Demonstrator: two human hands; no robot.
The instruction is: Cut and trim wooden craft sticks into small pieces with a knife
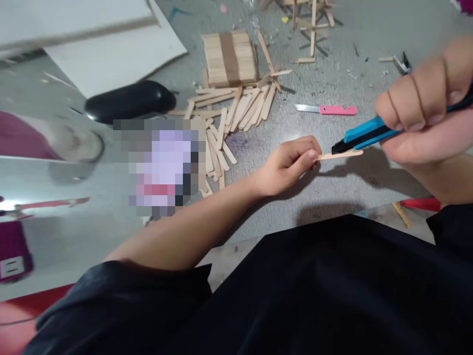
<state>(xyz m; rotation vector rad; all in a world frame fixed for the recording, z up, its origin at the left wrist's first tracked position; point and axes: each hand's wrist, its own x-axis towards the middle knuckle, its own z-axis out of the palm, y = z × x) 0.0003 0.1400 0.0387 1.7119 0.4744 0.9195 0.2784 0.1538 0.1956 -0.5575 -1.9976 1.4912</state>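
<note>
My left hand (290, 165) is closed on one end of a wooden stick (342, 155), which points to the right just above the grey table (273, 212). My right hand (424, 108) is wrapped round a blue and black utility knife (373, 134). The knife's black tip is over the stick's middle; whether they touch cannot be made out. A pink folding knife (338, 110) with its blade out lies beyond my hands. Loose wooden sticks (246, 111) are heaped to the left of it, below a banded stack of sticks (231, 58).
A black case (131, 101) and white boards (111, 54) lie at the upper left. A pixelated purple object (170, 158) sits near my left forearm. Joined sticks (313, 27) stand at the far side. A red object (421, 203) is by the near edge.
</note>
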